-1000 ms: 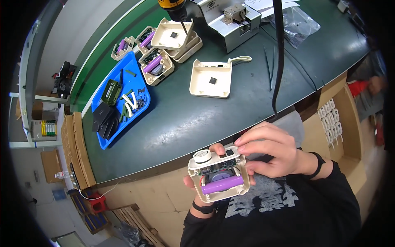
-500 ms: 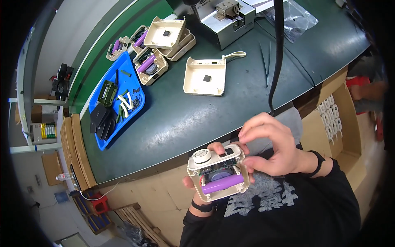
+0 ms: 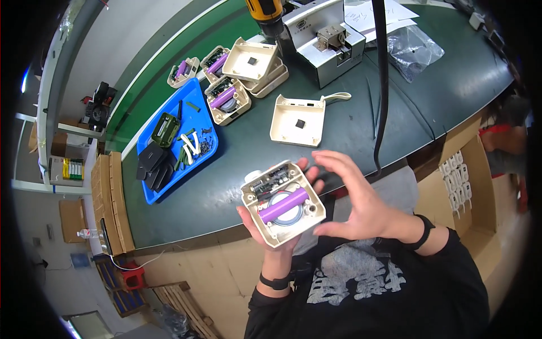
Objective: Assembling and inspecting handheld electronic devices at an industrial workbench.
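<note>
A cream plastic device housing [image 3: 312,224], its inner side facing up, rests in my left hand [image 3: 279,255]. The fingers wrap it from beneath, with some tips showing past its upper right edge. Inside lie a purple cylindrical battery [image 3: 284,205], a round part with a grey rim, partly under the battery, and a circuit board [image 3: 272,182] along the top edge. My right hand [image 3: 361,210] is beside the housing's right side, fingers spread and holding nothing. Its thumb is close to the lower right corner; whether it touches is hard to tell.
Ahead on the green table lies a cream cover with a strap [image 3: 298,123]. A blue tray [image 3: 189,169] of small parts and several more housings [image 3: 228,101] are at left. Beyond stand a metal machine [image 3: 333,56] and a power driver [image 3: 265,11]. A black cable [image 3: 383,85] hangs at right.
The housing has turned so its inside faces up more fully, and sits higher in view. My right hand has drawn away from its edge and opened. The whole view has shifted somewhat.
</note>
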Tool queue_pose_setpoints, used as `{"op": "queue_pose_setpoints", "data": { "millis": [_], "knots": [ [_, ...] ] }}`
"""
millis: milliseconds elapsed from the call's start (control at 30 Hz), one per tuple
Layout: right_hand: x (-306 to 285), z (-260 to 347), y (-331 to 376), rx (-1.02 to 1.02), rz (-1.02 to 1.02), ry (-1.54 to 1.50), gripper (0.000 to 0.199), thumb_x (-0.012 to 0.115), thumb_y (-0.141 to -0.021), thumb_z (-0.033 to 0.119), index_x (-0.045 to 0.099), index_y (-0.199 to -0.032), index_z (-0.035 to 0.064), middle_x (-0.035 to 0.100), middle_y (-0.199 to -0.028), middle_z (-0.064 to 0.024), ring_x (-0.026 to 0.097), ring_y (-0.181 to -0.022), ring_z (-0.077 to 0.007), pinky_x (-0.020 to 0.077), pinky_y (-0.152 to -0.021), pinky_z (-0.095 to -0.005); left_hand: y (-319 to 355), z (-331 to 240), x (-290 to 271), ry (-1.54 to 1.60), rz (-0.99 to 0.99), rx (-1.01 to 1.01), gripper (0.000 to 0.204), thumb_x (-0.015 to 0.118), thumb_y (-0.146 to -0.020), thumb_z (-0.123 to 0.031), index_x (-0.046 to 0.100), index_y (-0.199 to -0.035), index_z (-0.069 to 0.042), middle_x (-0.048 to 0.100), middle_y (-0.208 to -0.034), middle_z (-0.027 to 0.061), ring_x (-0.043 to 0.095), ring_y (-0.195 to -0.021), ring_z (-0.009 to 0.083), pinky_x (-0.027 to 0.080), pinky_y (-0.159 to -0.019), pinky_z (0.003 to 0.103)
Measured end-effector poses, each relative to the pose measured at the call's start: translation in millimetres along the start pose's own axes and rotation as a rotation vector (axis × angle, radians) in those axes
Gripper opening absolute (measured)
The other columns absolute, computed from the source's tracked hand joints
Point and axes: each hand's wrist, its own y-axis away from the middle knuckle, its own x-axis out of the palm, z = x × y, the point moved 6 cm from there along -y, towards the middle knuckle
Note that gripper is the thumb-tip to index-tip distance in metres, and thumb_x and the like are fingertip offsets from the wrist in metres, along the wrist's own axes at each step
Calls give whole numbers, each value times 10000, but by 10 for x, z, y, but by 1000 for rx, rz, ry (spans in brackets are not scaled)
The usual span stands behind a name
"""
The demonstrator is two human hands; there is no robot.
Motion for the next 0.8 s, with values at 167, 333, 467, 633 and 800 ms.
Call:
{"op": "queue_pose_setpoints", "data": {
  "millis": [167,333,467,633,800],
  "knots": [
    [88,-64,6,-21,-21,129,1025,870,-623,308,307,-1415,-18,414,-1397,-218,425,-1264,-394,361,-1056,-465,-11,-170,-122,-387,-171,83,909,313,-887,-732,256,-1480,-46,276,-1477,312,330,-1349,467,299,-1124,530],
    [225,-259,14,8,36,69,932,839,-674,193,319,-1415,-30,511,-1328,-210,537,-1178,-357,431,-998,-441,31,-261,-251,-635,-181,141,712,233,-990,-579,316,-1447,-39,421,-1417,243,440,-1298,389,398,-1066,488],
    [250,-318,49,35,13,-27,886,821,-690,123,332,-1412,-31,513,-1329,-213,575,-1138,-337,474,-955,-405,112,-343,-349,-887,-226,89,687,201,-1014,-539,303,-1435,-5,490,-1357,163,510,-1233,246,431,-1028,389],
    [202,-381,107,67,-112,-86,839,801,-708,71,351,-1410,-21,547,-1289,-200,631,-1027,-287,513,-891,-358,62,-431,-345,-1065,-318,105,583,233,-1048,-432,380,-1385,21,566,-1248,160,540,-1167,221,432,-994,352],
    [208,-389,152,15,-125,51,825,801,-706,66,364,-1400,-29,556,-1268,-200,627,-976,-290,514,-862,-364,-15,-578,-118,-1794,-278,154,471,284,-1041,-315,558,-1221,24,624,-1066,165,515,-1037,261,400,-916,380]
  ]
}}
